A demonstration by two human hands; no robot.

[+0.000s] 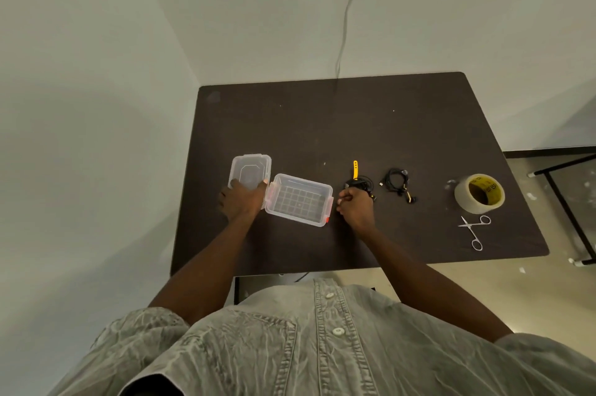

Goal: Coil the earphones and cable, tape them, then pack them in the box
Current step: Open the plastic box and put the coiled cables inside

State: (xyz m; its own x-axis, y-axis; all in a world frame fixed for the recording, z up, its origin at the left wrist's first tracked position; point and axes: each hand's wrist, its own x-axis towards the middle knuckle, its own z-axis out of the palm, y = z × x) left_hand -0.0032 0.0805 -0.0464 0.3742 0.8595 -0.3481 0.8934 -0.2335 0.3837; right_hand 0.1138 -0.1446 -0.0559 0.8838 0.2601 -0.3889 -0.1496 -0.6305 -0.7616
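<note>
The clear plastic box (299, 200) stands open on the dark brown counter (354, 124), its inside bare, with its lid (251, 171) off and lying just beside it on the left. The left hand (242, 202) rests on the near edge of that lid, fingers spread flat over it. The right hand (356, 207) sits just right of the box with its fingers curled at the near end of the black cable (359, 183), which carries a yellow strap; whether that grip actually pinches the cable is hidden by the knuckles. The black earphones (398, 184) lie near it to the right in a loose bundle, and no tape shows on either item. The tape roll (479, 193) and the small scissors (474, 231) lie well apart on the right, untouched. So the task looks early: taping and packing both remain, and likely tidier coiling too. The counter sits in a corner of plain pale walls, a thin wire running down the back wall, with a pale floor and a dark metal frame at the right.
</note>
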